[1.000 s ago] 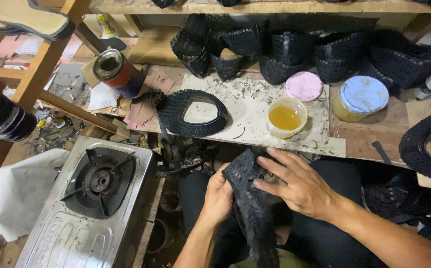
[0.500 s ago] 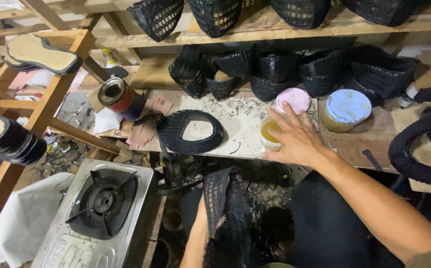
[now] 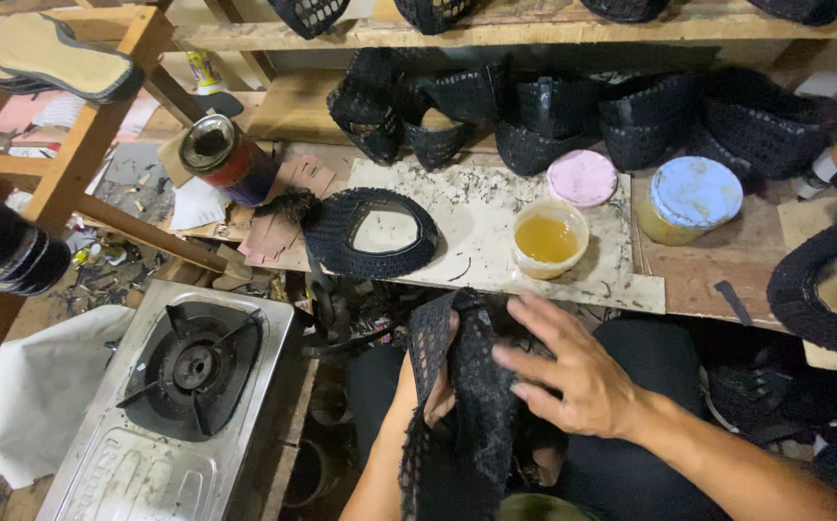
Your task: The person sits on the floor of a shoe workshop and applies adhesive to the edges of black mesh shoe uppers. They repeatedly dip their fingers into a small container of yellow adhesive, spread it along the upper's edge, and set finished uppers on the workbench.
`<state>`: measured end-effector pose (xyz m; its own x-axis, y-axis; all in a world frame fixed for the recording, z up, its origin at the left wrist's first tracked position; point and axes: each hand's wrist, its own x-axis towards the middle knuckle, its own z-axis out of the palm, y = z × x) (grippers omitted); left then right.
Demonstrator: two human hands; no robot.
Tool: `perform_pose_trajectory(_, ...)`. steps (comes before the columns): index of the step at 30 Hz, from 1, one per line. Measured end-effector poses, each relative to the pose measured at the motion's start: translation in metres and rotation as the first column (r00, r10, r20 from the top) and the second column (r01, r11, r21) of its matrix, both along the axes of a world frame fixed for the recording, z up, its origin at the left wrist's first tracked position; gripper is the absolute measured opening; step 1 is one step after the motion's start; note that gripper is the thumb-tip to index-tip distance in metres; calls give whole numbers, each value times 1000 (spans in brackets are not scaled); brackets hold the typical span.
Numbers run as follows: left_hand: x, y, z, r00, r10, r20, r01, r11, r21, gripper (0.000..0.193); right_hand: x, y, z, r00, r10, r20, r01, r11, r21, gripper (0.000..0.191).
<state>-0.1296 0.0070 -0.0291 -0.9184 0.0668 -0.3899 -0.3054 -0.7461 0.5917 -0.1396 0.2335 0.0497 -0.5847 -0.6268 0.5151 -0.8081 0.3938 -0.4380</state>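
I hold a black mesh shoe upper (image 3: 467, 405) over my lap, near the desk (image 3: 698, 280) edge. My left hand (image 3: 441, 391) grips it from underneath, fingers closed on the mesh; my right hand (image 3: 573, 371) lies spread flat on top. A cup of yellow glue (image 3: 549, 238) stands just beyond.

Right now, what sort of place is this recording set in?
Most likely a small shoemaking workshop. Black woven shoe uppers line the shelf, soles rest on a wooden rack, an open cup of amber glue stands on the bench, and both hands work a black mesh upper.
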Motion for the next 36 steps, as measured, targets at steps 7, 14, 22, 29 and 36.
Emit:
perform_pose_trajectory(7, -1, 2, -16, 995, -97, -1, 97, 995, 10, 28, -18, 8, -10, 990, -92, -103, 95, 995, 27, 54)
perform_pose_trajectory(14, -1, -7, -26, 991, -114, -73, 108, 990, -90, 25, -11, 7, -6, 998, 11, -61, -13, 999, -46, 57)
perform_pose_trajectory(22, -13, -10, -8, 997, -39, -63, 35, 997, -65, 29, -3, 5, -5, 997, 68, 35, -64, 994, -87, 49)
perform_pose_trajectory(29, -18, 2, -9, 996, 3, -87, -5, 999, -31, 35, 5, -17, 6, 709, 13, 705, 217, 947, -237, 55)
perform_pose_trajectory(36, -4, 4, -6, 974, -182, -138, 182, 983, -16, 32, -65, 2, 28, 918, -383, -102, 396, 898, 191, 50)
